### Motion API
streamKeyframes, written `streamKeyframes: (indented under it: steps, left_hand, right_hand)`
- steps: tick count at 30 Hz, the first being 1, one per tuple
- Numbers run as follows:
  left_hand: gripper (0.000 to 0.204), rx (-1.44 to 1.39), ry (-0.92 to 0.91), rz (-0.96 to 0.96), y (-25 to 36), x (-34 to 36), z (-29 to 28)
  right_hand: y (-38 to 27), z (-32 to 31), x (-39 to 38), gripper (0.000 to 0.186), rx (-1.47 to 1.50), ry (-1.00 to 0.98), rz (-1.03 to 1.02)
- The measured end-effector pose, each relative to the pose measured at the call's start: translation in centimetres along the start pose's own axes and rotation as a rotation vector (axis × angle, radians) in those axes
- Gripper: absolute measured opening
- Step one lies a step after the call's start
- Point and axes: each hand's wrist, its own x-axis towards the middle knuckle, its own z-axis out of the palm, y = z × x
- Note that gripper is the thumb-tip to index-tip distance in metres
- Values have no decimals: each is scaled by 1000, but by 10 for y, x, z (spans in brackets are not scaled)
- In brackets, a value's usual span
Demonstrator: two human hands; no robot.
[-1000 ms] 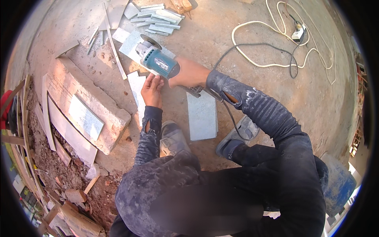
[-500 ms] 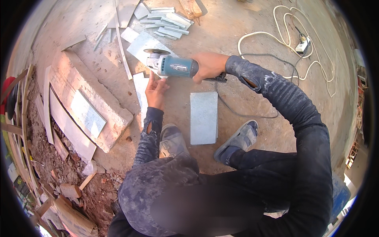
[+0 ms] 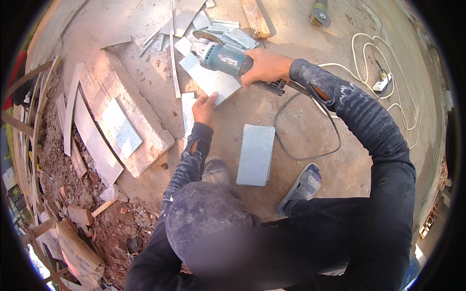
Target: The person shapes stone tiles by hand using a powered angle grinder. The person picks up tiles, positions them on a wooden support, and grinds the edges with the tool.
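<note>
My right hand [image 3: 264, 68] grips a teal angle grinder [image 3: 224, 60] by its rear end, its disc turned up toward the far side and the body lying over a pale grey tile [image 3: 208, 80]. At that tile's near edge, my left hand [image 3: 204, 109] holds on with curled fingers. Below the left hand is a narrower tile piece [image 3: 187, 114]. Between my sandalled feet and slightly forward lies a neat stack of rectangular tiles [image 3: 255, 155]. A jumble of cut tile strips [image 3: 241, 38] is just beyond the grinder.
A second grinder [image 3: 320, 14] and timber block [image 3: 255, 17] lie farther off. At right are coiled cables and a socket strip [image 3: 382, 82]. At left, a concrete block [image 3: 153, 140] carries a tile, beside boards [image 3: 71, 111], rubble [image 3: 92, 233] and a paper sack [image 3: 80, 252].
My right hand and the grinder have moved forward, away from me, tilting a little. My left hand stays at the tile's edge. The view has shifted, bringing the second grinder into sight.
</note>
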Motion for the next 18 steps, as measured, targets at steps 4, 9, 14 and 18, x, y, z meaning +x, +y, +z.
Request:
streamKeyframes:
  steps: [4, 9, 14, 18]
  left_hand:
    - [13, -126, -15, -20, 7, -13, -18]
    - [30, -165, 24, 12, 45, -66, -46]
    - [29, -11, 288, 198, 92, -114, -133]
    - [32, 30, 522, 266, 109, -117, -216]
  right_hand:
    - [4, -29, -29, 58, 198, 74, 61]
    - [52, -49, -90, 44, 315, 212, 167]
    - [83, -61, -114, 43, 332, 246, 135]
    - [109, -51, -100, 46, 457, 184, 61]
